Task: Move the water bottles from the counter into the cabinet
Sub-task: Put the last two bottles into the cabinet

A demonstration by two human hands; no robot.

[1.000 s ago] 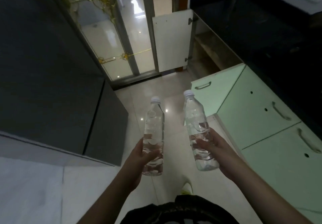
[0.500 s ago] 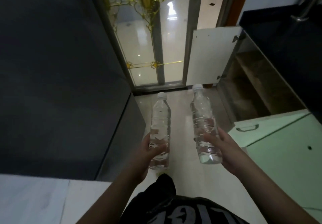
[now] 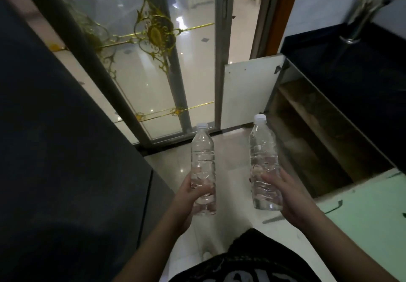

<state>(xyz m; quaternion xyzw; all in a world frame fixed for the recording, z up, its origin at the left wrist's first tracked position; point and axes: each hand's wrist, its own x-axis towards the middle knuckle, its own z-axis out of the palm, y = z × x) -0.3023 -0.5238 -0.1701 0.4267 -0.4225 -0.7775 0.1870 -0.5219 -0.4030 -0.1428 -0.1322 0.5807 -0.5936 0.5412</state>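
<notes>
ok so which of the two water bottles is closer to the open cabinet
The bottle in the right hand, the right-hand bottle. It stands beside the open cabinet and its swung-out door; the left hand holds the other bottle farther away.

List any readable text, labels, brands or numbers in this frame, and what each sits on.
None fully readable.
Dark shirt: pale print at the bottom edge, cropped and blurred, not legible.
Left hand bottle: clear, no label seen.
Right hand bottle: clear, no label seen.
Cabinet door: blank.

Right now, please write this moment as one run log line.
left hand: holds bottle | right hand: holds second bottle | cabinet: open, ahead right
</notes>
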